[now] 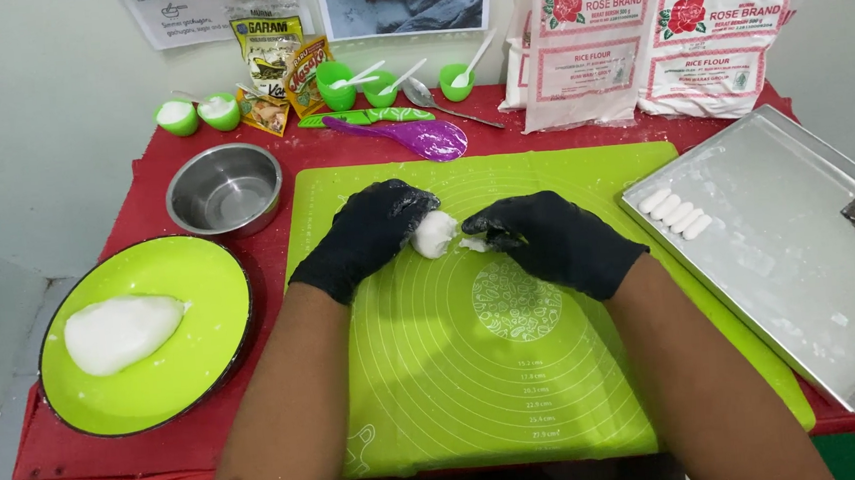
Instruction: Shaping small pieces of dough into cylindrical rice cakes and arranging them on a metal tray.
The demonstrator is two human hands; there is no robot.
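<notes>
Mat: green silicone pastry mat [478,387] lay nearest the camera, flat on the red-covered counter [134,205], printed with ring guides.
Left hand: black-gloved left hand [367,236] was curled around a small white dough lump [434,234], gripping it just above the mat.
Right hand: black-gloved right hand [548,237] had its fingertips pinched shut on a small scrap of dough [475,244] right beside the lump.
Plate: round green plate [200,286] sat left of the mat, carrying a large white dough mass [118,332].
Bowl: steel bowl [224,189] stood behind the plate.
Tray: metal tray [799,244] rested right of the mat, with a row of small white dough pieces [676,213] at its near-left corner.
Back row: green cups [337,86], a purple spatula [410,136] and two white flour bags [654,34] lined the wall.
</notes>
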